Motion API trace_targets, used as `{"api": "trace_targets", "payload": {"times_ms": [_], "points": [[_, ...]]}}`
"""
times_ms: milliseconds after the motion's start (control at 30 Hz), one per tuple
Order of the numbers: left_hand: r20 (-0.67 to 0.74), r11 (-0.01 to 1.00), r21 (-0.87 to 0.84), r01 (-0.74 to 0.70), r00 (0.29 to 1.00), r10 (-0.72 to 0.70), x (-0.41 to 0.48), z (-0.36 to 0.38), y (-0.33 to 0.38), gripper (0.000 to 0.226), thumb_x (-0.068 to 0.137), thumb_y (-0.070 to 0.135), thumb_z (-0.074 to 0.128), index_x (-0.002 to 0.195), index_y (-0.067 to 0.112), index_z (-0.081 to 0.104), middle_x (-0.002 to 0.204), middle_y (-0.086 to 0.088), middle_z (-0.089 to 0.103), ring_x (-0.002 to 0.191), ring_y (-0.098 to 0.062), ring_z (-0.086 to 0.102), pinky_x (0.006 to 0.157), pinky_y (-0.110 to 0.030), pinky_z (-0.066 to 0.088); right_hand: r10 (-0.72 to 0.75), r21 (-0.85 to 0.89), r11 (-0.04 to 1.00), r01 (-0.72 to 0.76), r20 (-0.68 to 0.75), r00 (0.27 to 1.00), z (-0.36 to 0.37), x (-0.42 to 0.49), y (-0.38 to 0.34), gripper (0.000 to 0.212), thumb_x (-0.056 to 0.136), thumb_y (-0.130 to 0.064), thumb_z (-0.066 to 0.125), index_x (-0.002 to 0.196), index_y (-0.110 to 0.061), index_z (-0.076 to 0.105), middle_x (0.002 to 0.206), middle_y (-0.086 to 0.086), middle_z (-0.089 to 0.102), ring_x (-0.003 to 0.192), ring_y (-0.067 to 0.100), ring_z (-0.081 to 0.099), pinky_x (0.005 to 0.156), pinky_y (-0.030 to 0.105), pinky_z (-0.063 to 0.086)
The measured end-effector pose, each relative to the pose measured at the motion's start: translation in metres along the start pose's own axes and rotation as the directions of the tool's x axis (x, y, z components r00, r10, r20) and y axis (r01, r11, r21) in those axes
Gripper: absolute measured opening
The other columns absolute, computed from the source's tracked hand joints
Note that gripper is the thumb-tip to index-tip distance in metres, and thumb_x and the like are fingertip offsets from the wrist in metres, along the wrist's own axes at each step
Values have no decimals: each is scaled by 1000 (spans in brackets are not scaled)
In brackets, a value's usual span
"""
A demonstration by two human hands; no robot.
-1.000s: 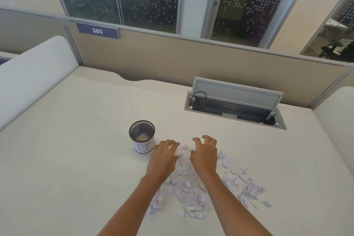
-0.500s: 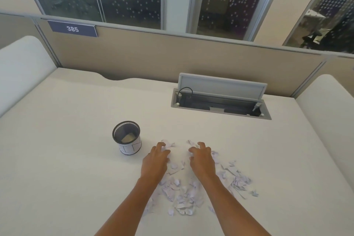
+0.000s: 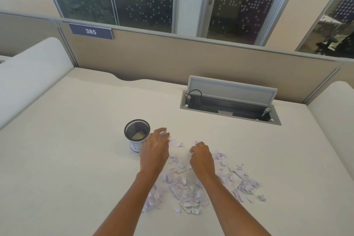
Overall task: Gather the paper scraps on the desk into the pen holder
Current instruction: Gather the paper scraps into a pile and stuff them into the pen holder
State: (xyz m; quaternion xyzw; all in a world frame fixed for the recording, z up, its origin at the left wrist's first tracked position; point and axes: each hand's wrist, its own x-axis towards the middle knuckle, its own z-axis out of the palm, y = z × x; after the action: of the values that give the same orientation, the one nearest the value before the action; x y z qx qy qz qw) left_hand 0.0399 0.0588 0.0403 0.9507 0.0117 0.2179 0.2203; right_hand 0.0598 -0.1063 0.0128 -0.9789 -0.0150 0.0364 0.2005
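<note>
Left hand [image 3: 154, 152] curled round a few paper scraps [image 3: 188, 192], just beside the mesh pen holder [image 3: 137, 133]; right hand [image 3: 201, 157] bunched, fingertips pinching scraps at the pile's far edge; the rest of the scraps strewn on the tabletop [image 3: 67, 159] under both forearms; holder upright, left of the pile.

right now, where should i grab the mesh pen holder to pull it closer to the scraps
The pen holder stands upright and open-topped, so wrap fingers round its wall at the white lower band, probably from its left: the left hand, gathering paper scraps, crowds its right side.
</note>
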Motion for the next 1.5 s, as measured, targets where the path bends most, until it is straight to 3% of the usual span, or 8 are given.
{"api": "trace_targets", "payload": {"times_ms": [200,300,433,667,1033,1267,1500], "points": [[-134,993,47,111,985,-104,13,-30,-22,18,80,6,71,94,17,73,113,-2,67,93,-28,66,68,-39,55,-56,35,998,57,-22,998,1,-5,-17,27,88,6,48,101,-5,69,118,8,58,106,20,55,75,19,45],[-122,983,51,178,978,-171,13,-38,-31,15,85,9,66,95,19,71,118,-1,64,102,-26,63,73,-37,49,-81,59,995,83,-37,996,1,-5,-28,25,90,3,51,105,-6,69,118,8,59,107,19,55,78,19,47],[-58,970,51,240,970,-237,13,-43,-41,25,88,14,63,113,16,66,135,-1,55,107,-26,60,83,-40,49,-107,98,989,111,-39,993,0,-2,-43,27,86,6,49,100,-5,69,116,8,58,105,20,54,75,25,49],[-34,949,-61,310,949,-312,11,-48,-48,33,88,10,60,118,23,62,145,8,44,102,-23,62,65,-37,55,-164,207,962,177,-78,983,-7,6,-79,30,87,1,47,107,-8,68,119,5,56,112,21,51,84,33,50],[-95,950,-65,305,946,-311,-8,-50,-59,39,89,9,59,126,22,58,129,4,55,104,-22,58,61,-37,55,-305,286,895,342,-166,938,-18,13,-138,27,91,-5,48,108,-11,68,118,4,57,111,20,51,85,27,47],[-114,953,-68,294,947,-300,-18,-58,-69,40,87,9,64,125,20,58,126,3,55,99,-23,61,56,-34,54,-304,383,861,335,-142,942,-16,20,-158,33,92,-4,46,114,-15,67,138,8,49,126,22,46,101,34,43],[-81,925,-62,374,922,-378,-35,-55,-78,40,90,14,60,130,22,55,127,5,53,93,-22,62,61,-37,55,-226,392,881,266,-145,963,-8,15,-138,39,88,3,46,115,-16,67,126,6,54,120,20,50,92,20,35]]}}
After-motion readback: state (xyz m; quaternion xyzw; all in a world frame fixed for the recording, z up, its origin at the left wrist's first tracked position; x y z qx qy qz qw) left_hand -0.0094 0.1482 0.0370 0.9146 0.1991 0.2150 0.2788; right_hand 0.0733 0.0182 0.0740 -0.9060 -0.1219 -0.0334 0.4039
